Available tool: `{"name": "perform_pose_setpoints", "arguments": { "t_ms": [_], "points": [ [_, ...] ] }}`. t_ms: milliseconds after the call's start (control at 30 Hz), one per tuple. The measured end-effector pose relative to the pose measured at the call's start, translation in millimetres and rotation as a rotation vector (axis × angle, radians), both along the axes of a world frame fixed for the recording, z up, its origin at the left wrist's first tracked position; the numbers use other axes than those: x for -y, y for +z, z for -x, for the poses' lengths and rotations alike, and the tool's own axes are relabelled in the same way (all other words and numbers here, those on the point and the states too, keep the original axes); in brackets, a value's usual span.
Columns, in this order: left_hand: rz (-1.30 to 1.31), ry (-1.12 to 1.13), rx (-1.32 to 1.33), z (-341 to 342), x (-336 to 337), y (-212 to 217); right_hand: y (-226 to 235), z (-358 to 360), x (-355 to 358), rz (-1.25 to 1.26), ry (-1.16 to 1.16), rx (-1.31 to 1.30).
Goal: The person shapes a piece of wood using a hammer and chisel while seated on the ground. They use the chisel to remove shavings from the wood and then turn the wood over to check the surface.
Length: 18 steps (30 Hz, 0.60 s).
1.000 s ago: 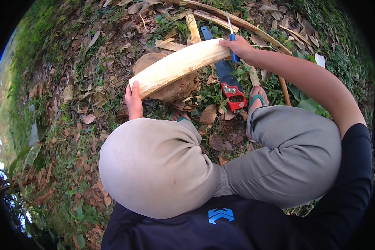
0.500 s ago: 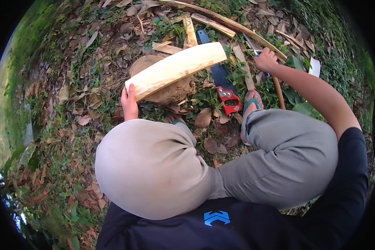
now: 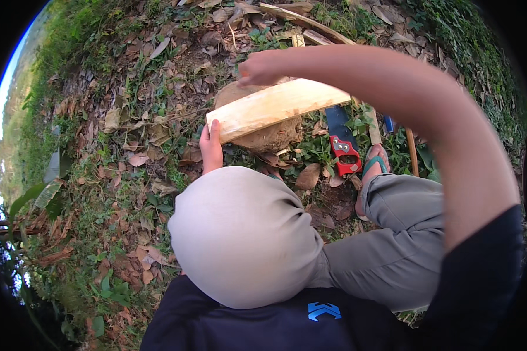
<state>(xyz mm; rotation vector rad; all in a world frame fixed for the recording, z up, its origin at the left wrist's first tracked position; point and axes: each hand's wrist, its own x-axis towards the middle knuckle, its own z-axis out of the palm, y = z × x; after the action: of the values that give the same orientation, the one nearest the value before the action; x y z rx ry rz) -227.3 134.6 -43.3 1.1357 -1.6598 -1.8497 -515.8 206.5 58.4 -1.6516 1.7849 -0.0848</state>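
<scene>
A pale, slightly curved piece of wood (image 3: 275, 108) lies slanted across the top of a tree stump (image 3: 231, 93). My left hand (image 3: 212, 146) grips its near left end, thumb on the upper face. Over the far side of the stump, just above the wood, is my right hand (image 3: 262, 67). Its fingers look bent but are smeared by motion, and whether they hold anything cannot be made out. The right forearm crosses above the wood's right end. A hand saw with a red handle (image 3: 346, 157) and dark blade lies on the ground right of the stump.
Beside the saw are a thin wood strip (image 3: 373, 126), a blue object (image 3: 388, 123) and a brown wooden stick (image 3: 412, 152). A long wood strip (image 3: 304, 20) lies beyond the stump. Dry leaves and green plants cover the ground around my sandalled feet.
My right hand has left the tools on the right and swung left over the stump. The view has shifted, while my left hand keeps its grip on the wood.
</scene>
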Motion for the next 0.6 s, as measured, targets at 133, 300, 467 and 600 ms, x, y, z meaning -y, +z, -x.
{"name": "perform_pose_setpoints", "arguments": {
  "t_ms": [133, 300, 467, 600],
  "points": [
    [-0.205, 0.054, 0.071, 15.3, -19.1, -1.9, -52.3, -2.3, 40.3, 0.183, -0.206, 0.154],
    [-0.221, 0.092, 0.097, 4.1, -24.7, 10.3, -76.0, -52.2, 50.7, 0.036, -0.209, 0.187],
    [-0.198, 0.014, 0.088, 15.7, -23.0, 10.1, -77.0, -46.8, 40.1, 0.048, -0.295, 0.134],
    [-0.193, -0.076, 0.098, 10.7, -11.4, 16.6, -70.9, -54.1, 33.0, 0.058, -0.404, 0.089]
  ]
}}
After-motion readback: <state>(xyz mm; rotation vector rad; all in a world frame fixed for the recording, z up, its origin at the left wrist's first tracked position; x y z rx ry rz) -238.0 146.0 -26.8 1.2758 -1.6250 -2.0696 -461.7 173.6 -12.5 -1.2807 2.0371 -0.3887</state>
